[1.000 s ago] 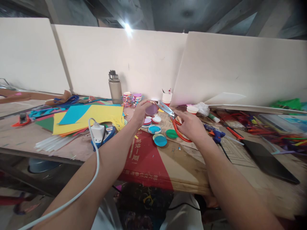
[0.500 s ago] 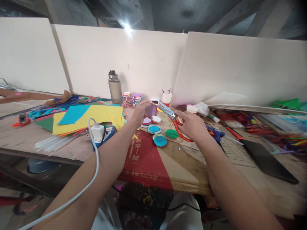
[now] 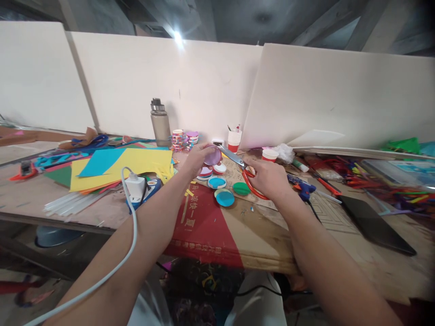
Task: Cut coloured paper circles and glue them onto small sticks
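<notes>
Our left hand [image 3: 197, 159] pinches a round purple paper-looking disc [image 3: 213, 156] above the wooden table [image 3: 29, 194], fingertips blurry; our right hand [image 3: 269, 177] grips red-orange-handled metal scissors [image 3: 240, 163]. We can't tell whether blades touch its rim. Flat red-and-brown cardboard [image 3: 217, 233] leaves room nearer us.

Pale trousers [image 3: 258, 301] are worn, with both forearms [image 3: 152, 215] bare.

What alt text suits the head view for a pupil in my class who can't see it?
A right hand holds red-handled scissors, their blades by a purple disc in the left hand. Blue discs and a green disc lie on cardboard below, with yellow and blue sheets to the left and a water bottle standing behind.
</notes>
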Motion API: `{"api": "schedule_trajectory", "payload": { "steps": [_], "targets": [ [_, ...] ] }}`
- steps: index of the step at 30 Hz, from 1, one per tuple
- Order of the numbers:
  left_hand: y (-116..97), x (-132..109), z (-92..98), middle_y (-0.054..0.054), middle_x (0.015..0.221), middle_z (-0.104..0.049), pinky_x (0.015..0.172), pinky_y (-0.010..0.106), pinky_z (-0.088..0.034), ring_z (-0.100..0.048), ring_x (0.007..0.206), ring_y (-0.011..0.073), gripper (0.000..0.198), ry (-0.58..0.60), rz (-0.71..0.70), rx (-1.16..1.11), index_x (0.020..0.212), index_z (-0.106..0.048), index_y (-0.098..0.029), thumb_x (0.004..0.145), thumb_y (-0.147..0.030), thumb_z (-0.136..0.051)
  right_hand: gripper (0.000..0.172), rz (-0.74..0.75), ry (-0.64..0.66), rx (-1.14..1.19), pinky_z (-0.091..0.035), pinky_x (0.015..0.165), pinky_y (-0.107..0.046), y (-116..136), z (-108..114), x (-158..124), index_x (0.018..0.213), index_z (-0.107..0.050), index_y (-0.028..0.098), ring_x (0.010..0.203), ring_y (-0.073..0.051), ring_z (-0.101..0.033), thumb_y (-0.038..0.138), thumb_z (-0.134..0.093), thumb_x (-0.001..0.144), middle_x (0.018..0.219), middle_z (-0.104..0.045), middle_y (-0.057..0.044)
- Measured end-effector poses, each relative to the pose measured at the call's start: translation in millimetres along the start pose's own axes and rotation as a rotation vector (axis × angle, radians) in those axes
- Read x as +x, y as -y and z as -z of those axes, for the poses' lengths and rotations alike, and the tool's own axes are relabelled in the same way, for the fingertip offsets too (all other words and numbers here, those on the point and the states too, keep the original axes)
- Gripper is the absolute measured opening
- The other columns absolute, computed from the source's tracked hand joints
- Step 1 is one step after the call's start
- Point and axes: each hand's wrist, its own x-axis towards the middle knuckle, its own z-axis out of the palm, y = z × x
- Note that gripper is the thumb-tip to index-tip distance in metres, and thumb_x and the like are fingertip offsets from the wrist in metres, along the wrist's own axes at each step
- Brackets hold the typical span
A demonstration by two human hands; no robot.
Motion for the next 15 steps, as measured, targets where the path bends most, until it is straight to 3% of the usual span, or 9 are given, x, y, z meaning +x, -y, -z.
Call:
{"api": "schedule_trajectory", "payload": {
  "steps": [7, 15],
  "targets": [
    [0.3, -1.0, -4.5, 0.002, 0.058, -0.064, 0.032, 0.019, -0.035, -0.058, 0.044, 0.0142, 0.025, 0.021, 0.032, 0.011, 0.081, -0.059, -0.014, 0.064, -0.032, -0.066, 0.047, 0.031, 0.022, 0.002, -0.047, 0.074, -0.03, 1.2, -4.9, 1.1, 0.138, -0.059, 0.031, 0.104, -0.026, -0.067, 0.028, -0.047, 0.092, 0.12, -0.073, -0.007],
    [5.4, 2.0, -1.6, -0.001, 0.058, -0.061, 0.031, 0.019, -0.034, -0.058, 0.042, 0.0131, 0.02, -0.085, 0.004, -0.016, 0.081, -0.06, -0.016, 0.067, -0.03, -0.062, 0.048, 0.028, 0.027, 0.002, -0.049, 0.076, -0.032, -1.1, -6.2, 0.7, 0.137, -0.059, 0.032, 0.101, -0.026, -0.069, 0.029, -0.049, 0.09, 0.119, -0.073, -0.007]
  ]
}}
